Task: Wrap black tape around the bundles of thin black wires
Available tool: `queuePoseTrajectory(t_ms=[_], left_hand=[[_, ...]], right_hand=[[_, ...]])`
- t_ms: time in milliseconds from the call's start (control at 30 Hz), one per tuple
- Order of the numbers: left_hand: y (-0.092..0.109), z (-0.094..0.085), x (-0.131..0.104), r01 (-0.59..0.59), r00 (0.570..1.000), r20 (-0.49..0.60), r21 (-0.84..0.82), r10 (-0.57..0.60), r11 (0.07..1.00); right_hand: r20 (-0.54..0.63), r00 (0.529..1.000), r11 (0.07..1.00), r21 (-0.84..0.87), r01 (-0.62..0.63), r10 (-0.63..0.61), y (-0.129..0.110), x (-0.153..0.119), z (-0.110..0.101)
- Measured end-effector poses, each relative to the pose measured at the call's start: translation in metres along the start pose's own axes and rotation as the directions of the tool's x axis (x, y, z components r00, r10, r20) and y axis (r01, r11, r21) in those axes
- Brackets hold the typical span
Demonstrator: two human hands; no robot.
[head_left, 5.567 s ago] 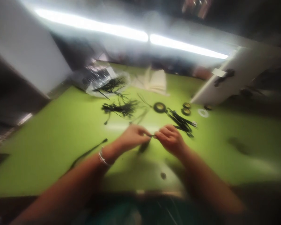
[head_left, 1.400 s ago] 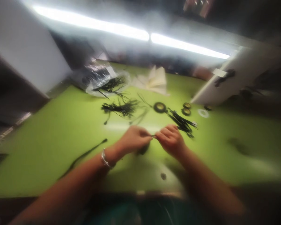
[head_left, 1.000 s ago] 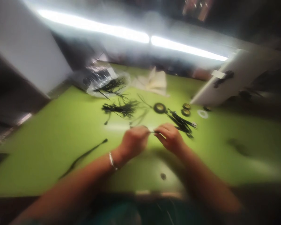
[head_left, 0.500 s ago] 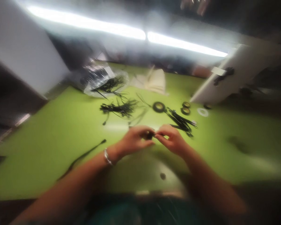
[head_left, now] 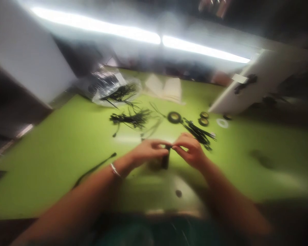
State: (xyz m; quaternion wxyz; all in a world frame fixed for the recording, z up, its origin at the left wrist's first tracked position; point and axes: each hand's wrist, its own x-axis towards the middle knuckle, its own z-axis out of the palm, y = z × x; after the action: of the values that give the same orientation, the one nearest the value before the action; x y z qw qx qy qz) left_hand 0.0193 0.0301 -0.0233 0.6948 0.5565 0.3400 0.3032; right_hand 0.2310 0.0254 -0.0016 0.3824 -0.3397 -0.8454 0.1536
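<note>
My left hand point(head_left: 150, 150) is closed on a small dark, narrow object point(head_left: 165, 161), which hangs below the thumb and fingers. Its kind is too blurred to tell. Right beside it, the thumb and fingertips of my right hand point(head_left: 191, 148) pinch together at the object's upper end. Whatever lies in that pinch is too small to make out. The two hands nearly meet above the green tabletop point(head_left: 133, 194). A black cable with a connector point(head_left: 100, 166) lies next to my left forearm.
Beyond my hands lie a bundle of black cables point(head_left: 130, 118), a larger black tape roll point(head_left: 174, 117), more black cables point(head_left: 199, 131), small tape rolls point(head_left: 203, 121) and a white ring point(head_left: 222, 123). Farther back are a plastic bag point(head_left: 105, 87) with cables and an open booklet point(head_left: 165, 89).
The dark object, which looked rounded inside my left hand, now shows as an upright strip below the fingers. My left fingers have straightened. My right hand has shifted slightly right.
</note>
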Motion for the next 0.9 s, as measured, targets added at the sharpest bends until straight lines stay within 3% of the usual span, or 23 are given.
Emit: queuePoseTrajectory(t_ms=[133,300,433,567,767,900], left_hand=[[-0.006,0.013,-0.001,-0.054,0.991,-0.128,-0.091,0.042,0.994],[-0.008,0.026,-0.003,-0.042,0.980,-0.196,-0.305,-0.020,0.952],[-0.004,0.032,-0.004,-0.097,0.944,-0.327,-0.166,0.038,0.981],[-0.002,0.033,-0.005,-0.026,0.909,-0.416,0.002,0.025,1.000],[-0.002,0.024,-0.004,0.014,0.943,-0.332,0.030,-0.003,0.999],[-0.003,0.023,-0.004,0.006,0.934,-0.357,0.089,0.026,0.996]], right_hand=[[-0.048,0.999,1.000,-0.011,0.011,-0.011,0.001,-0.001,0.000],[-0.049,0.997,0.996,-0.072,0.054,-0.058,0.004,-0.002,0.002],[-0.039,0.989,0.957,-0.260,0.130,-0.145,0.006,-0.004,-0.001],[0.025,0.977,0.863,-0.464,0.199,-0.212,0.007,-0.010,-0.004],[-0.010,0.957,0.819,-0.519,0.244,-0.292,0.017,-0.023,0.001],[-0.038,0.947,0.787,-0.568,0.241,-0.318,0.020,-0.025,0.006]])
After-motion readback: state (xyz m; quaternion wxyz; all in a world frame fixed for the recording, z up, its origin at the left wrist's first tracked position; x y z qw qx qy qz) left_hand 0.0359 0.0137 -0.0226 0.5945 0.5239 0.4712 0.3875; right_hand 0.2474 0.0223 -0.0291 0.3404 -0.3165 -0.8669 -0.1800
